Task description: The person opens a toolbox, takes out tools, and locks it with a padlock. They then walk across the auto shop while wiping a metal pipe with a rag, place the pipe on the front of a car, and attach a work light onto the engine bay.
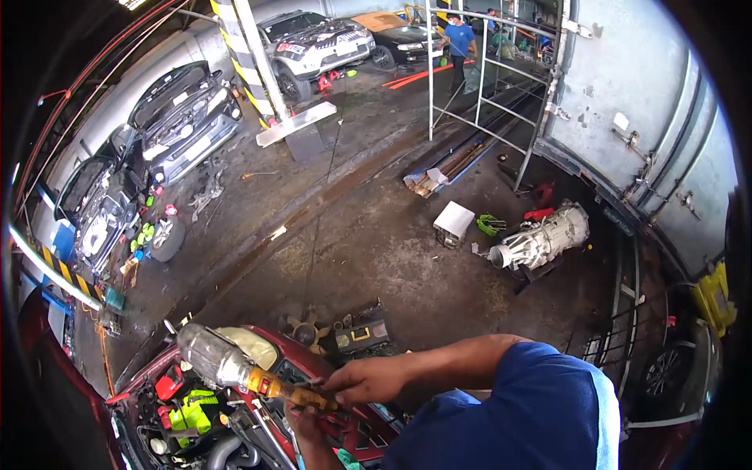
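Both hands are at a long tool with a bulky grey cylindrical head and an amber handle; its exact kind is unclear. My right hand is closed at the handle's near end, coming in from the right below a blue sleeve. From underneath, my left hand wraps round the same handle, its fingers partly hidden. The tool slants up to the left over the open engine bay of a red vehicle. Lime-green gloves and a red item lie in the bay.
A gearbox rests on the floor at right, beside a white box and green gloves. Scaffolding and a truck body stand beyond. Cars with raised hoods line the left. A person stands far back.
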The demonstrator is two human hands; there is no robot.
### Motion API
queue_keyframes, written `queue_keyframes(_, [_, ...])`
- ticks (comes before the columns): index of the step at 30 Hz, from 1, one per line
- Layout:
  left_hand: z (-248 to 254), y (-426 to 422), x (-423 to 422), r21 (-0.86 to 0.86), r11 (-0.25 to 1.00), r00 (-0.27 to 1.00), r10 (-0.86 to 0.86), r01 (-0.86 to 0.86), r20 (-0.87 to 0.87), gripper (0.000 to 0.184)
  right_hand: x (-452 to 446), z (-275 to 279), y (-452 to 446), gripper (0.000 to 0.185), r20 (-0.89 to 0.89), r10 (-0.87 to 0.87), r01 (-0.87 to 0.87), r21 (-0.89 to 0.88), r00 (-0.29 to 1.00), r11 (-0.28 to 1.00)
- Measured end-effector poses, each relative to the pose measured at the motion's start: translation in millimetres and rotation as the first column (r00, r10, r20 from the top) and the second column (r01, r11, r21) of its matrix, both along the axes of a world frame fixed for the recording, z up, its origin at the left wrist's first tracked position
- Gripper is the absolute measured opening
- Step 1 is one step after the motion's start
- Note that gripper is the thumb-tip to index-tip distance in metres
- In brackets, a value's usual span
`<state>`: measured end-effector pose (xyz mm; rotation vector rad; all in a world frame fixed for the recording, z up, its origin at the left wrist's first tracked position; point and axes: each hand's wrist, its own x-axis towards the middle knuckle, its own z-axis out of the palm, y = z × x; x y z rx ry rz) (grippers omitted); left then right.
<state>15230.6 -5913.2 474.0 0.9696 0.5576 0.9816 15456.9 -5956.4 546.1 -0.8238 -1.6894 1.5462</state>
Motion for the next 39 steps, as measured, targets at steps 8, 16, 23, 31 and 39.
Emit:
queue_keyframes(8, [-12, -1, -19, -0.012, 0.989, 0.987, 0.145, -0.145, 0.072, 0.055, -2, -55, 17, 0.039, -0.245, -0.108, -0.035, -0.515, 0.964, 0.857])
queue_keyframes(16, [-27, -9, -63, -0.054, 0.96, 0.962, 0.274, -0.275, -0.017, 0.052, -21, -135, 47, 0.054, 0.428, -0.017, 0.176, -0.334, 0.903, 0.926])
queue_keyframes(23, [-25, -38, -84, -0.097, 0.862, 0.857, 0.472, -0.498, -0.206, 0.051, -94, -245, 62, 0.071, 0.613, -0.156, 0.068, 0.166, 0.774, 0.984])
queue_keyframes(31, [21, -17, -24, -0.164, 0.873, 0.883, 0.469, -0.46, 0.017, 0.054, -90, -257, 119, 0.034, 0.474, -0.109, -0.038, 0.288, 0.874, 0.957])
queue_keyframes(39, [-34, 19, -14, -0.158, 0.909, 0.92, 0.392, -0.386, 0.006, 0.055, -32, -292, 141, 0.021, 0.675, -0.089, -0.074, 0.209, 0.732, 0.975])
